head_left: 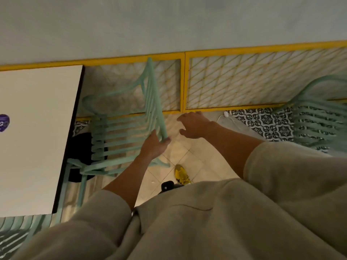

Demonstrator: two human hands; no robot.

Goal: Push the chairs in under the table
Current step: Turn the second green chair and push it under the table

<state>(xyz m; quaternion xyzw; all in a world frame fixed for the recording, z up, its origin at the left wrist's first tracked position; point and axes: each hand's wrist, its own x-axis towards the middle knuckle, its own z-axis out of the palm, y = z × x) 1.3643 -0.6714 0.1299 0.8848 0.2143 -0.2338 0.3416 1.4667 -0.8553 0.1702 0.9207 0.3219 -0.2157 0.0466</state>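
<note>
Seemingly light and rigid, the slatted chair (120, 128) faced the tabletop (37, 128). Left hand (154, 145) gripped its backrest's near corner; right hand (193, 125) hovered open beside it.

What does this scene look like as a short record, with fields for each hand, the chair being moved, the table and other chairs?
left hand: grip on the top rail of the chair's back
right hand: open, in the air beside the chair back, touching nothing
mint green chair: faces the table, seat front at the table's edge
white table: at left, a purple sticker on top
second mint chair: at right, away from the table
third chair: bottom left, partly seen
</note>
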